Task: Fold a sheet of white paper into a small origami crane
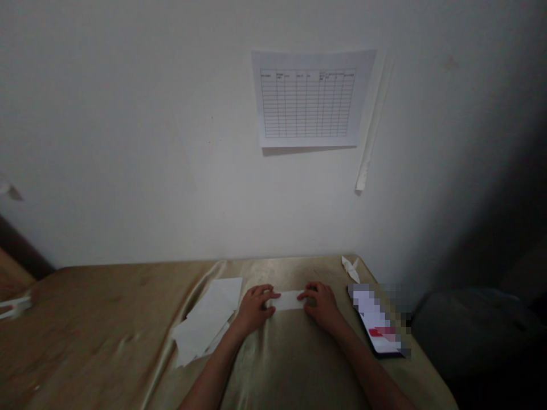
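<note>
A small white strip of folded paper (289, 300) lies on the table covered by a shiny tan cloth (128, 319). My left hand (253, 308) presses on the strip's left end with its fingers bent. At the right end, my right hand (322, 305) rests with curled fingertips on the paper. Both hands pin the strip flat between them.
A loose stack of white sheets (207, 322) lies left of my hands. A phone (378, 327) with a lit screen lies to the right, and a small folded white paper shape (351, 267) sits behind it. A gridded form (308, 98) hangs on the wall.
</note>
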Action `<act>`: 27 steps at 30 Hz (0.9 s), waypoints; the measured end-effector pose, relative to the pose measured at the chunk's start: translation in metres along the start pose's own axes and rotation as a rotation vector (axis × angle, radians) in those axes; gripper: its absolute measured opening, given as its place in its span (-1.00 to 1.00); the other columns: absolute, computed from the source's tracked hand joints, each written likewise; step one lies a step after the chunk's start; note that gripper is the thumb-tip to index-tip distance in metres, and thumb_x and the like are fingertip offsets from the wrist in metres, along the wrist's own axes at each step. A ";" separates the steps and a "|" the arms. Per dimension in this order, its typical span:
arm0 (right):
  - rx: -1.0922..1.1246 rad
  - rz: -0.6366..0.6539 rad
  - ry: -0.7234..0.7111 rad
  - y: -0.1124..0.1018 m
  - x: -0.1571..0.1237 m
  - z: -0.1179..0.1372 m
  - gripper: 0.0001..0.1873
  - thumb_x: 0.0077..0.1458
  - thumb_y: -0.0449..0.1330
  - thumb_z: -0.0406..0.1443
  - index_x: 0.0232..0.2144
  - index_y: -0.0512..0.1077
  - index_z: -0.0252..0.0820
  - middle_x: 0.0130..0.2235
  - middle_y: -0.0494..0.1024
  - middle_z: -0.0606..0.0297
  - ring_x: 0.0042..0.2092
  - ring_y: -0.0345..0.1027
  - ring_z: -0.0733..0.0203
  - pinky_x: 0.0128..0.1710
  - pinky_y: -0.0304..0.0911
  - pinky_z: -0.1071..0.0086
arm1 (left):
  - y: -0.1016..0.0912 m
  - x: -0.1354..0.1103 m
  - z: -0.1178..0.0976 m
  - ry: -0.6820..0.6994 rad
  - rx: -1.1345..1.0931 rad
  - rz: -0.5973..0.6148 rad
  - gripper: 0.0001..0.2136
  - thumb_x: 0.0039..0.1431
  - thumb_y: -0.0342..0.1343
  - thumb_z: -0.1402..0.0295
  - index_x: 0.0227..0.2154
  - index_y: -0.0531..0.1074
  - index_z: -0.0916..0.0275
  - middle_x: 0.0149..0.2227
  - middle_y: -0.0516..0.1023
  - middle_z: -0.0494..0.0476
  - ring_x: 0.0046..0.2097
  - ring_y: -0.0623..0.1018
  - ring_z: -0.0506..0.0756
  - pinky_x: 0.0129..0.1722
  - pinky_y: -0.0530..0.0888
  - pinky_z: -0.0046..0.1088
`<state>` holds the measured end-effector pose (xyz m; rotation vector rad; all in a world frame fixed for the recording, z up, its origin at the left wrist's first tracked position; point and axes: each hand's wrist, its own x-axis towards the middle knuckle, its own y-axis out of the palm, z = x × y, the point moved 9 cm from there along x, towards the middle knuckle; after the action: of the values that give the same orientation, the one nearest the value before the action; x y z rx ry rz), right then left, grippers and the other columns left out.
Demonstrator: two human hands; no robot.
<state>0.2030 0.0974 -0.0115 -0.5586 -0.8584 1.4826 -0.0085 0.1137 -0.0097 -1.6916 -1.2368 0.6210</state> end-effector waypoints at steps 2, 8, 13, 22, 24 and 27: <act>-0.006 0.001 0.003 0.000 0.000 0.000 -0.59 -0.05 0.18 -0.41 -0.18 0.62 0.09 0.09 0.44 0.28 0.17 0.25 0.02 0.22 0.08 0.19 | 0.001 0.000 0.001 0.019 0.000 0.023 -0.56 0.05 0.21 0.41 0.03 0.53 -0.05 0.21 0.46 0.06 0.25 0.38 0.17 0.28 0.24 -0.18; -0.032 0.007 -0.005 -0.001 0.001 0.000 -0.58 -0.06 0.20 -0.42 -0.18 0.63 0.09 0.09 0.45 0.28 0.18 0.26 0.05 0.22 0.07 0.22 | 0.003 0.002 0.006 0.067 0.008 0.035 -0.56 0.05 0.19 0.44 0.01 0.54 -0.06 0.21 0.47 0.04 0.25 0.40 0.17 0.28 0.26 -0.16; -0.012 -0.010 -0.001 -0.003 -0.001 0.001 -0.60 -0.04 0.21 -0.43 -0.19 0.63 0.08 0.08 0.46 0.27 0.16 0.26 0.06 0.21 0.09 0.23 | -0.005 -0.001 0.013 0.050 -0.064 -0.014 -0.66 0.00 0.21 0.48 -0.15 0.62 0.01 0.17 0.52 0.07 0.21 0.46 0.17 0.25 0.32 -0.23; -0.085 -0.065 -0.014 -0.008 -0.006 0.014 -0.72 0.03 0.24 -0.32 -0.20 0.61 0.10 0.04 0.46 0.27 0.12 0.28 0.05 0.19 0.07 0.22 | -0.012 -0.003 0.004 -0.004 -0.107 -0.094 -0.91 0.06 0.27 0.35 -0.35 0.64 0.09 0.09 0.57 0.11 0.14 0.49 0.20 0.20 0.36 -0.20; -0.109 -0.078 -0.011 -0.009 -0.007 0.018 -0.77 0.05 0.26 -0.26 -0.21 0.59 0.09 0.03 0.46 0.27 0.10 0.27 0.04 0.20 0.05 0.20 | -0.012 -0.004 -0.001 -0.013 -0.072 -0.117 -0.94 0.08 0.27 0.31 -0.37 0.62 0.09 0.06 0.58 0.10 0.13 0.49 0.21 0.18 0.35 -0.18; -0.128 -0.104 -0.009 -0.010 -0.009 0.023 -0.79 0.05 0.28 -0.20 -0.21 0.57 0.08 0.02 0.45 0.27 0.10 0.26 0.02 0.21 0.01 0.17 | -0.010 -0.004 -0.007 -0.048 -0.017 -0.142 -0.88 0.00 0.34 0.30 -0.36 0.58 0.12 0.05 0.57 0.10 0.14 0.47 0.24 0.17 0.34 -0.15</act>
<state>0.1927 0.0839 0.0084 -0.5935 -0.9806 1.3435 -0.0089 0.1079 0.0019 -1.5947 -1.3867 0.5693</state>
